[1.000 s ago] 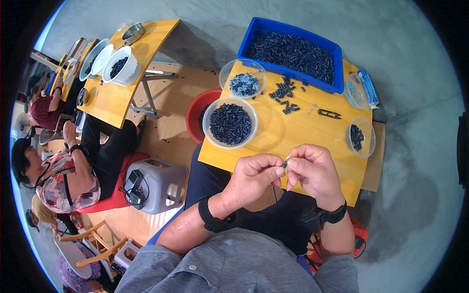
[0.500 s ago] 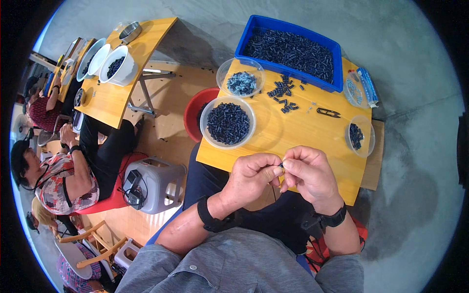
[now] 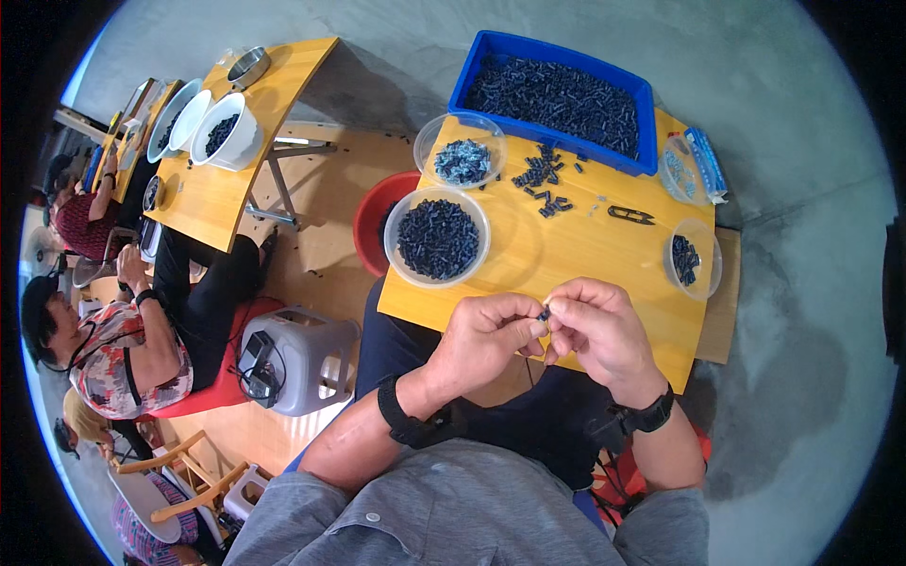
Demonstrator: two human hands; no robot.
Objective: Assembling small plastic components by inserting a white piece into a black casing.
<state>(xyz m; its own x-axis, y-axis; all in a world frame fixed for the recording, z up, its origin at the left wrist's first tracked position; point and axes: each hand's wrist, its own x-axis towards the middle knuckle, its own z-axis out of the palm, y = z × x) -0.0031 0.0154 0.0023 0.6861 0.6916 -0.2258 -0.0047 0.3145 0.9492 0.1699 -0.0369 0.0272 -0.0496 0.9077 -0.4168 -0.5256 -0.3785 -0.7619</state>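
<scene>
My left hand (image 3: 486, 332) pinches a small dark tubular piece (image 3: 544, 315) between thumb and forefinger, just past the table's near edge. Fingertip to fingertip with it, my right hand (image 3: 601, 332) is closed at the same piece; whether it holds something of its own is too small to tell. Beyond the hands, a round clear tub (image 3: 437, 274) full of dark short tubes stands at the table's left. Loose dark tubes (image 3: 540, 170) lie scattered mid-table. Right of them rests a pair of black thread snips (image 3: 630, 215).
A blue bin (image 3: 645, 113) heaped with dark tubes sits at the far edge. A bowl of light-blue pieces (image 3: 463, 162) adjoins it. At right are a small tub (image 3: 696, 283) and a blue packet (image 3: 706, 165). A red bucket (image 3: 368, 222) stands left; people sit at other tables.
Both hands stay together at the small piece. The right fingers have shifted slightly, and a bit more of the dark piece shows. The view has moved a little.
</scene>
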